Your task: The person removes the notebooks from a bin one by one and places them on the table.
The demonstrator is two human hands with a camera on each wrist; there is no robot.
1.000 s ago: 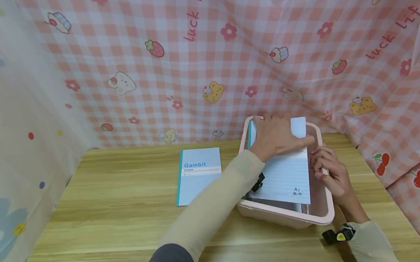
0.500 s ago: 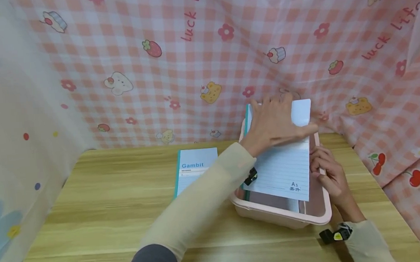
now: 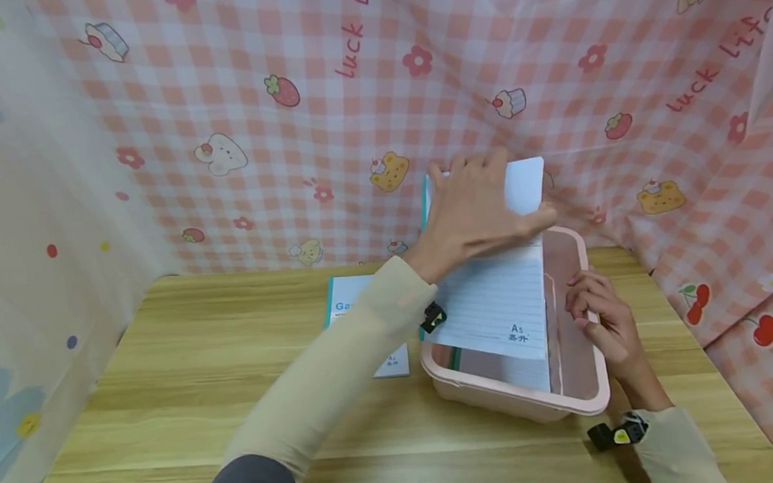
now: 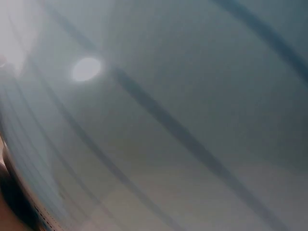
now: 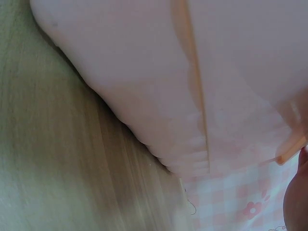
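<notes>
My left hand (image 3: 478,209) grips a light-blue A5 notebook (image 3: 488,302) near its upper end, thumb at the right edge and fingers over the top. It hangs tilted above the pink plastic bin (image 3: 576,348), overlapping its left part. In the left wrist view the notebook's lined cover (image 4: 168,144) fills nearly everything, blurred. My right hand (image 3: 607,316) holds the bin's right rim with curled fingers. The bin's outer wall (image 5: 120,72) fills much of the right wrist view. Inside the bin lies another notebook (image 3: 503,374), partly covered by the held one.
A similar notebook (image 3: 391,364) lies on the wooden table (image 3: 188,390) left of the bin, mostly behind my left sleeve (image 3: 342,379). A pink checked cloth (image 3: 324,126) hangs along the table's back edge.
My left hand has lifted the notebook up out of the bin and shifted it left, uncovering more of the bin's right side. My right hand stays on the rim.
</notes>
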